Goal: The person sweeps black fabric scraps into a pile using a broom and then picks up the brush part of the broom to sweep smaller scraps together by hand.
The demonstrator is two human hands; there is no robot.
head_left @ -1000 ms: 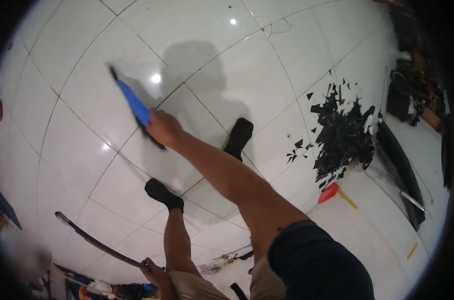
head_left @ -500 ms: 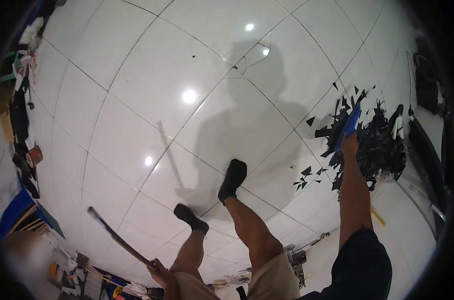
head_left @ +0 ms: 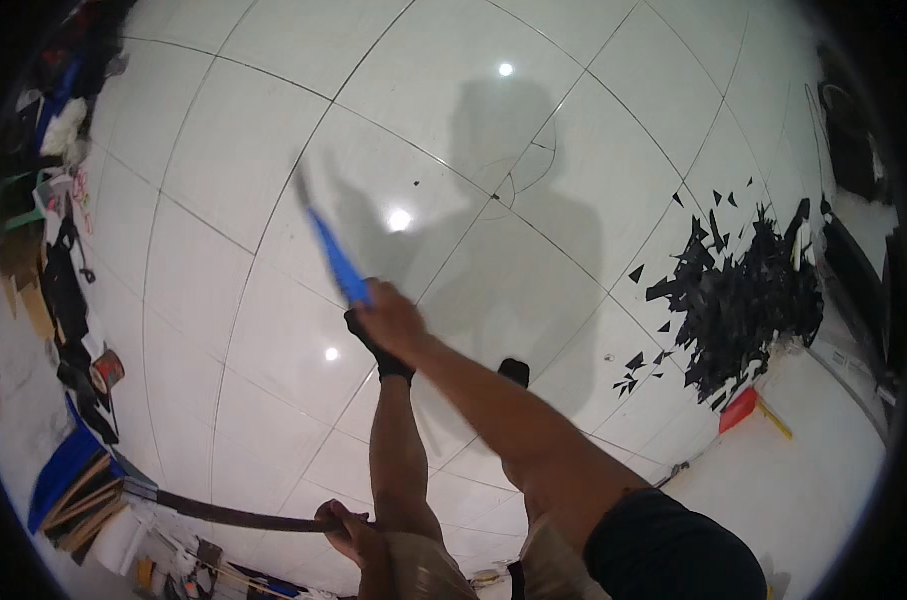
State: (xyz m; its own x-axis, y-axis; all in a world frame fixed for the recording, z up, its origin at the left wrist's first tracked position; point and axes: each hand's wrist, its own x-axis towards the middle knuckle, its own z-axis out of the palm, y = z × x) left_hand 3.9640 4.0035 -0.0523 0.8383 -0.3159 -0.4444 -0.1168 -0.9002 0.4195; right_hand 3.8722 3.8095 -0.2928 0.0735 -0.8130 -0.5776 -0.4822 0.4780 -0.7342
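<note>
My right hand [head_left: 392, 318] is closed round the near end of a narrow blue tool [head_left: 340, 262] with a dark, blurred far tip. I cannot make out its exact kind. It is held over the tiled floor near my left foot, well left of the pile of black scraps [head_left: 754, 300]. Low in the view, my left hand [head_left: 346, 527] is wrapped round one end of a long dark rod [head_left: 239, 514]. The rod stretches left toward the clutter, and its far end blends into it.
White floor tiles [head_left: 224, 200] lie under my black-socked feet. A red piece [head_left: 740, 411] and a yellow stick [head_left: 776, 421] lie beside the scraps. Clutter lines the left, with a blue box [head_left: 59, 468] holding wooden strips. Dark bags [head_left: 854, 150] stand far right.
My right hand has swung left from the black scraps with the blue tool. My left hand has lowered the rod to nearly level. My feet have stepped, the left one forward.
</note>
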